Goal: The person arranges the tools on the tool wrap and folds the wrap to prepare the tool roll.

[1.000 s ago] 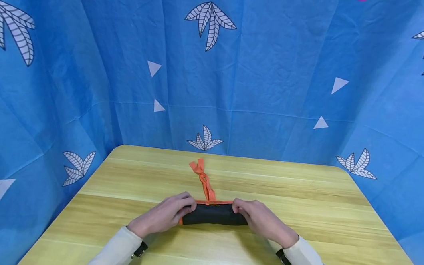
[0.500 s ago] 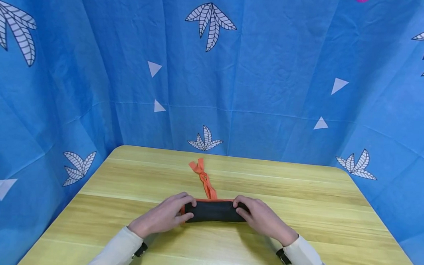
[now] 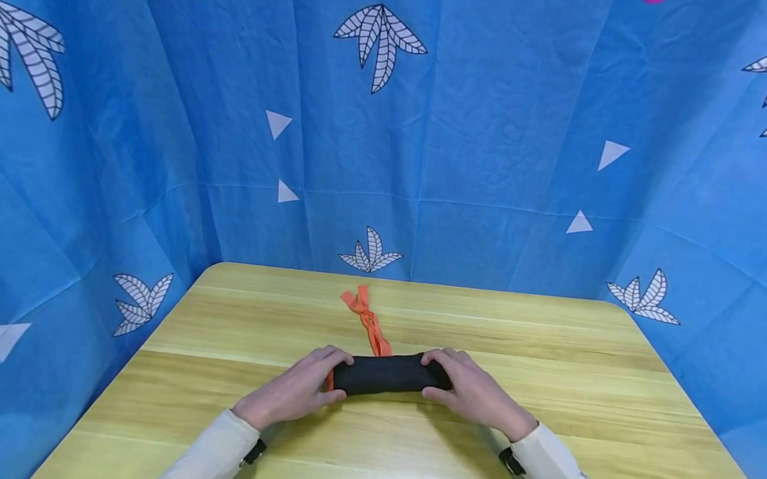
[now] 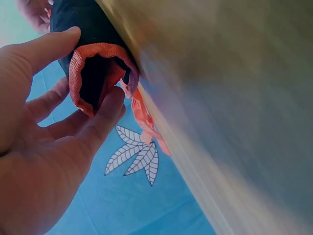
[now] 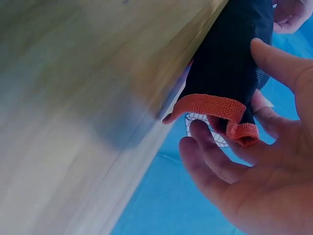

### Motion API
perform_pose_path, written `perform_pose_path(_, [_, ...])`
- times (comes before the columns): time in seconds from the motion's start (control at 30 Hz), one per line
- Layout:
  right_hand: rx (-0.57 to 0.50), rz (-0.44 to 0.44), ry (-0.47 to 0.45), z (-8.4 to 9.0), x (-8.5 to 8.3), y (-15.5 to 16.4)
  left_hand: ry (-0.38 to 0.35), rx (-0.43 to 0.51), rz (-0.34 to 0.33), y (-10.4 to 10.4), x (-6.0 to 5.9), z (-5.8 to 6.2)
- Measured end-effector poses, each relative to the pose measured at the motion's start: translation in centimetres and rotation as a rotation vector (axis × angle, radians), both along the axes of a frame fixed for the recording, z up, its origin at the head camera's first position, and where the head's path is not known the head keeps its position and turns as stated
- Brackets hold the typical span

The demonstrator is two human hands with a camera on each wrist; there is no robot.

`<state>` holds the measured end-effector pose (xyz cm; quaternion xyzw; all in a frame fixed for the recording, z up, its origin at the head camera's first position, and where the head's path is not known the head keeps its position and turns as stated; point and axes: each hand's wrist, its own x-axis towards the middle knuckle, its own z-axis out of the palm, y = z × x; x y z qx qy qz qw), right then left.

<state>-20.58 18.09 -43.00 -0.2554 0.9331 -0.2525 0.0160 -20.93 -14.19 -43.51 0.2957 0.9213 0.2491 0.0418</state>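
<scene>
Roll (image 3: 388,373) of black cloth with orange edging lies across the near middle of the table (image 3: 546,364), and your left hand (image 3: 297,390) and right hand (image 3: 473,392) each grip one end, fingers curled over it. Keep both ends level and tight, I'd judge, so the orange strap (image 3: 367,322) trailing beyond stays free.

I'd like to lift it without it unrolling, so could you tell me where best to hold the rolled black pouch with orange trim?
Probably by its two open ends, coming in from left and right. The rolled black pouch lies crosswise on the wooden table, and the left hand and right hand already cup those ends. The orange tie strap trails away from the person, so grip clear of it.
</scene>
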Motion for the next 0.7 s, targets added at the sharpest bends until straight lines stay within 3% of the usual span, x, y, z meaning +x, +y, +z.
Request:
perform_pose_path(0.47, [0.120, -0.007, 0.181, -0.21, 0.31, -0.09, 0.035, -0.093, -0.003, -0.08, -0.22, -0.33])
perform_pose_path(0.7, [0.184, -0.034, 0.220, 0.05, 0.56, -0.57, 0.070, -0.098, 0.011, -0.01, -0.08, -0.27])
